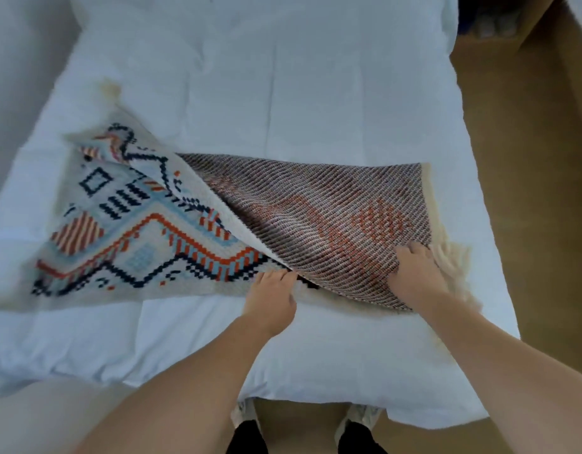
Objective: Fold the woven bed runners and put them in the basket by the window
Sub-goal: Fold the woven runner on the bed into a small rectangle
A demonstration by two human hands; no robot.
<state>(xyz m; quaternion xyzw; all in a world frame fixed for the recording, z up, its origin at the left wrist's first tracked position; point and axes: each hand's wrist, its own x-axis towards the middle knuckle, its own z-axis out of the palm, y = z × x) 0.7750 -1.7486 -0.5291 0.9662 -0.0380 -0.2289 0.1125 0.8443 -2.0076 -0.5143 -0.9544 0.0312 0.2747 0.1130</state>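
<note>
Folding has only just begun: one cream woven bed runner with orange, navy and pale-blue geometric pattern [126, 231] lies across the white-sheeted bed [283, 77], its right portion turned over so the brownish striped underside [315, 217] faces up. The left hand [271, 298] pinches the near edge of the runner where the flap meets the flat part; its grip is pressed together on the cloth. The right hand [417, 273] rests on the turned-over flap near the cream fringe [453, 260], fingers curled over the fabric, though I cannot tell whether they pinch it or merely press. By my judgement the first fold is under way and not yet squared. No basket or window shows, and no other runner is visible, so further folding and the carrying remain.
</note>
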